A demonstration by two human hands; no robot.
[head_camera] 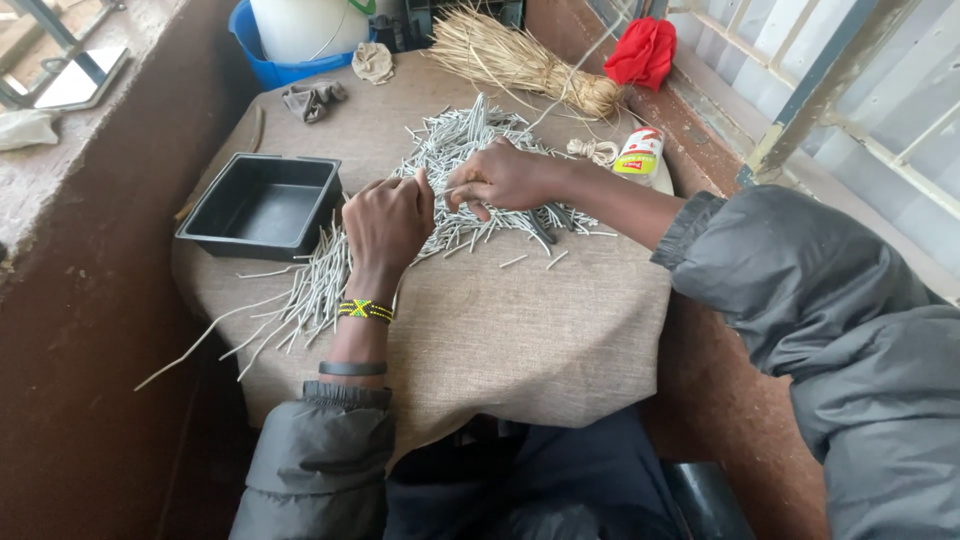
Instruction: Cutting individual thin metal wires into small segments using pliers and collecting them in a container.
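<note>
Small table (520, 330) draped in brown burlap, wedged between a rusty wall and a window grille. Grey sticks (470, 150) heaped across the middle, more spilling off the near left edge. Left hand (388, 222) curled loosely over the pile, fingertips pinching a stick or two. Right hand (503, 178) closed in a pinch on thin sticks, touching the left. Black tray (262, 205) just beside the left hand. Straw bundle (520, 60), twine (598, 151), glue bottle (640, 155) and red cloth (642, 50) farther back.
</note>
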